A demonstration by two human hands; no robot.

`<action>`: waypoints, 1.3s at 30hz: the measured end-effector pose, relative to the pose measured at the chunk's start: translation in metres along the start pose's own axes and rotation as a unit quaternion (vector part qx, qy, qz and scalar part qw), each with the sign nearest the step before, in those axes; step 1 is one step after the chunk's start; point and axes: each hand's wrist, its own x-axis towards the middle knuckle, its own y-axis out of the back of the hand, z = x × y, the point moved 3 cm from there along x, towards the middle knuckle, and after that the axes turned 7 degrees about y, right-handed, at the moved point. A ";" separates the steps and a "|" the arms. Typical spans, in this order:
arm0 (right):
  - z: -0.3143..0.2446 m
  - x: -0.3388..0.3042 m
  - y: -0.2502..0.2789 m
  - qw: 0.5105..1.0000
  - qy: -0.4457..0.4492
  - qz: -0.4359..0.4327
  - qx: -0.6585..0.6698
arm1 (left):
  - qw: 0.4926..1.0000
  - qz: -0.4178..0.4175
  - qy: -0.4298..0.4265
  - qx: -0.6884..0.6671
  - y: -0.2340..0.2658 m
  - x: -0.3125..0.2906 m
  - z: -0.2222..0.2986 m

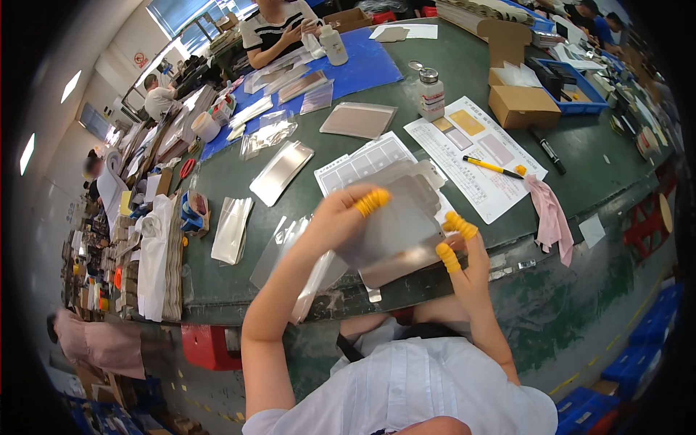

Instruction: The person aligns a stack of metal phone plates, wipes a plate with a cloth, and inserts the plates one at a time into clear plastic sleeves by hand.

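Note:
My left hand, with a ridged yellow finger cot, grips the left side of a thin grey translucent sheet. The sheet is held up and tilted over the near table edge, and its outline is partly blurred. At its right edge, my right hand pinches with fingers in several yellow cots. Beneath lies another flat pale sheet, mostly covered. Beside my left forearm are clear plastic films. A printed form lies just beyond the held sheet.
On the green table are a printed sheet, a yellow pen, a pink cloth, a pump bottle and a cardboard box. Stacks of film lie left. A co-worker handles something across the blue mat.

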 end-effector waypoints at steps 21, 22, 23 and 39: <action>0.017 -0.006 0.008 0.969 0.022 0.046 -0.242 | 0.917 0.302 0.086 0.245 0.101 -0.078 -0.061; 0.019 -0.007 0.009 0.984 -0.010 0.072 -0.164 | 0.912 0.331 0.093 0.221 0.114 -0.092 -0.078; 0.023 -0.008 0.010 0.991 -0.044 0.097 -0.087 | 0.911 0.334 0.096 0.223 0.118 -0.101 -0.089; 0.016 -0.004 0.009 0.956 -0.093 0.155 0.230 | 0.934 0.340 0.060 0.087 0.151 -0.103 -0.099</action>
